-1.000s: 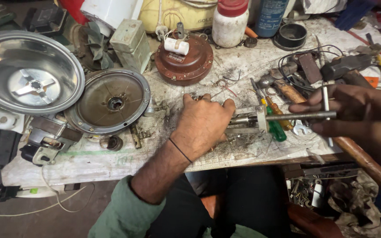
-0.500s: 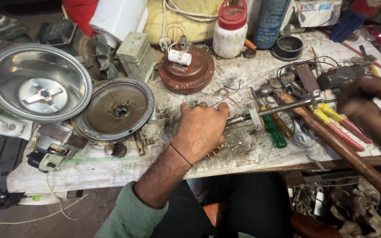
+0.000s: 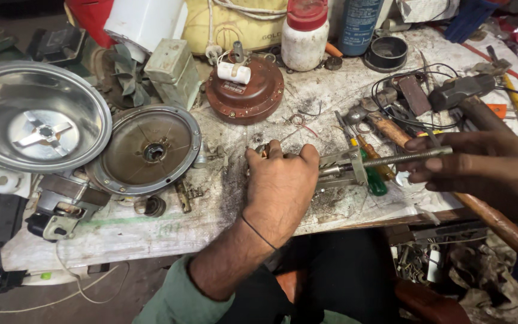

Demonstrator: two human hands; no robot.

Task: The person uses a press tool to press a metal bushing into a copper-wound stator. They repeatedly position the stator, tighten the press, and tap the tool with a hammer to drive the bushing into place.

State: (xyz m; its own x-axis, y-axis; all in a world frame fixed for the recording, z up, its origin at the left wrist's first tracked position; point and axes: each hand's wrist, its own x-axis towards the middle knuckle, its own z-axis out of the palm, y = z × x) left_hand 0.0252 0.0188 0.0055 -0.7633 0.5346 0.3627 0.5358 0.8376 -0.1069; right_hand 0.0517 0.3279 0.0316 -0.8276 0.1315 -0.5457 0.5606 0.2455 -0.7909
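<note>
Puller tool (image 3: 355, 168) between two hands on the table (image 3: 151, 234)
Left hand (image 3: 280, 189) grips its clamp end; right hand (image 3: 481, 171) pinches the one threaded rod (image 3: 403, 158).

A metal puller (image 3: 355, 169) with a long threaded screw lies horizontal (grey, greasy) on the workbench (image 3: 169, 231).

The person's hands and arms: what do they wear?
The left hand is bare, with a thin dark band around the wrist and a green sleeve pushed up toward the elbow. The right hand is bare too; no glove, and its sleeve is out of view.
</note>
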